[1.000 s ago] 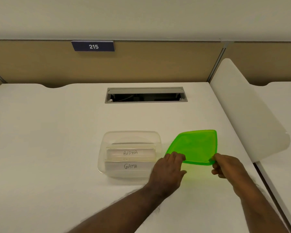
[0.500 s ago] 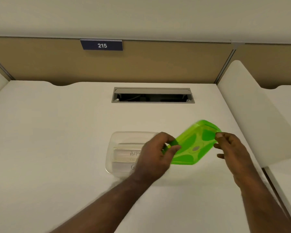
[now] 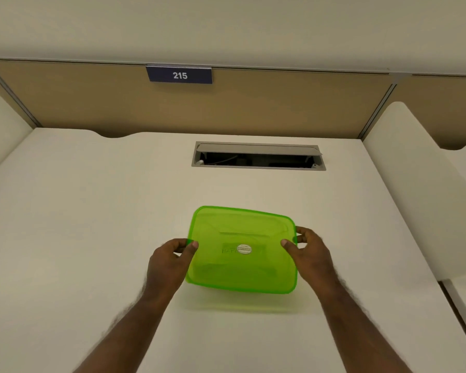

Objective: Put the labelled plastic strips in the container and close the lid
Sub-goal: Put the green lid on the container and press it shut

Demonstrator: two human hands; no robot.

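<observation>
A translucent green lid [image 3: 242, 265] with a small round sticker lies flat over the clear container, which it hides almost fully; faint outlines of the labelled strips show through the green. My left hand [image 3: 170, 262] pinches the lid's left edge with thumb on top. On the opposite side my right hand [image 3: 307, 251] grips the right edge, thumb on the lid and fingers curled round the rim. Whether the lid is pressed down tight, I cannot tell.
The white desk [image 3: 92, 238] stretches around the container. A grey cable hatch [image 3: 258, 157] stands open in the desk behind it. Tan partition panels with a sign reading 215 [image 3: 179, 75] close the back. White curved dividers [image 3: 414, 184] flank both sides.
Both hands lifted the green lid from the desk at the right, turned it over, and brought it left over the container, where it now sits level.
</observation>
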